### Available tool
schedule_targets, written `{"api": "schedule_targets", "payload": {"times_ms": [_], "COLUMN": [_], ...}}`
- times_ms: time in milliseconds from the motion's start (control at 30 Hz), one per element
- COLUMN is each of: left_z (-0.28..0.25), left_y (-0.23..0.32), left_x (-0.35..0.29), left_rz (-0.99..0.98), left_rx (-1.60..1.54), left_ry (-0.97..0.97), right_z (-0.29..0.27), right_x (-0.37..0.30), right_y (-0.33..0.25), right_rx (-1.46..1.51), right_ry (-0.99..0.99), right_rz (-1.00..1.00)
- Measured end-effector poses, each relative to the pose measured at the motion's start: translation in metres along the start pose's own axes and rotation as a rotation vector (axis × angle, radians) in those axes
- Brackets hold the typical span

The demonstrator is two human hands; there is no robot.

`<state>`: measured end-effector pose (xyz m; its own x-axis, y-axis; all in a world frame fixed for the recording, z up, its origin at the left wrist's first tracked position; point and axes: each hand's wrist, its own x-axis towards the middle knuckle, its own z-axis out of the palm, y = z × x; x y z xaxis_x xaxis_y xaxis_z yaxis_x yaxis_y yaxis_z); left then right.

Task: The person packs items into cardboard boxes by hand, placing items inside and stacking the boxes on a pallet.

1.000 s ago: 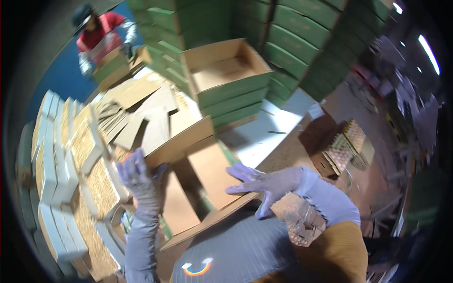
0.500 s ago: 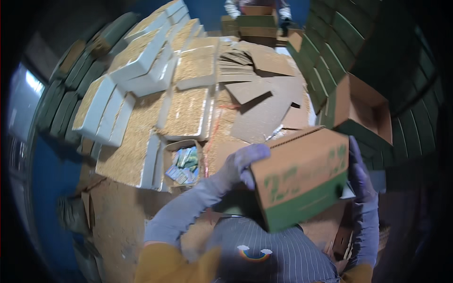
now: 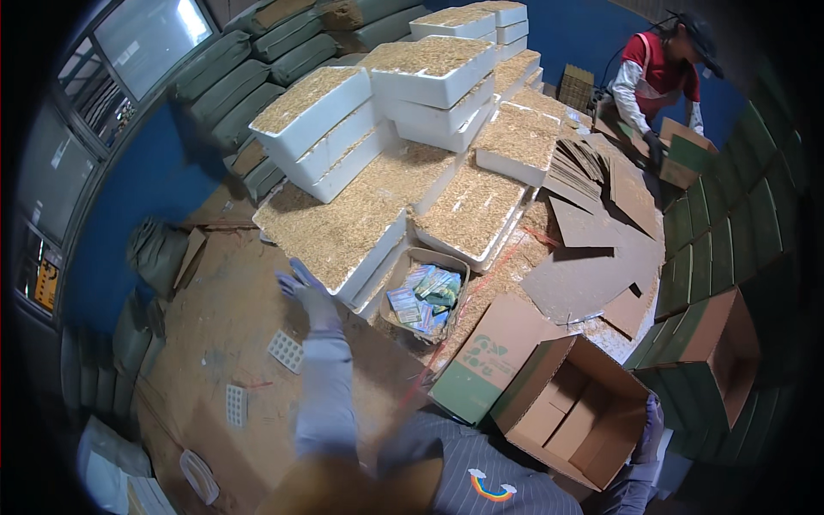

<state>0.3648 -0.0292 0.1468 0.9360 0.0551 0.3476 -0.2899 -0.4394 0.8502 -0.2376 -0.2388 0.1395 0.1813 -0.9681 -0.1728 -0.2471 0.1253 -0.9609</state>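
Note:
My left hand (image 3: pixel 305 290), gloved in pale purple-grey, reaches out with its fingers spread and nothing in them. It is beside the front corner of a white foam tray (image 3: pixel 343 240) heaped with tan shavings. Low on the right, my right hand (image 3: pixel 651 427) grips the right edge of a cardboard box (image 3: pixel 592 412), brown inside, tilted with its opening upward and with nothing inside. A printed brown-and-green cardboard panel (image 3: pixel 493 352) lies against the box's left side; whether it is a flap I cannot tell. Between my hands, a small carton (image 3: pixel 462 270) holds several colourful packets (image 3: pixel 427 296).
Stacked white foam trays (image 3: pixel 429 77) stand ahead. Flat cardboard sheets (image 3: pixel 592 219) lie right of them. Green boxes (image 3: pixel 738 232) line the right, with an open box (image 3: pixel 734 356) nearby. A person (image 3: pixel 661 77) handles a box at the back. Egg-carton-like trays (image 3: pixel 286 352) lie on the floor.
My left hand has let go of the box and swung out to the left. The box has turned so its open inside shows, held by my right hand. The view has turned left.

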Motion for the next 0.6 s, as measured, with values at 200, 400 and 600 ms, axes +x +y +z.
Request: {"api": "schedule_targets", "payload": {"times_ms": [200,400,600], "left_z": [0.016,-0.008,-0.091], "left_y": [-0.035,-0.017,-0.012], "left_x": [0.01,0.02,-0.001], "left_rz": [-0.199,-0.546,-0.602], "left_rx": [-0.716,-0.792,-0.984], "left_ry": [-0.227,-0.34,-0.646], "right_z": [0.003,0.019,0.002], "right_x": [0.019,0.019,0.005], "right_y": [0.008,-0.016,-0.008], "right_rx": [-0.077,0.039,-0.068], "right_ry": [-0.062,-0.086,-0.027], "right_rz": [-0.097,0.039,-0.083]}}
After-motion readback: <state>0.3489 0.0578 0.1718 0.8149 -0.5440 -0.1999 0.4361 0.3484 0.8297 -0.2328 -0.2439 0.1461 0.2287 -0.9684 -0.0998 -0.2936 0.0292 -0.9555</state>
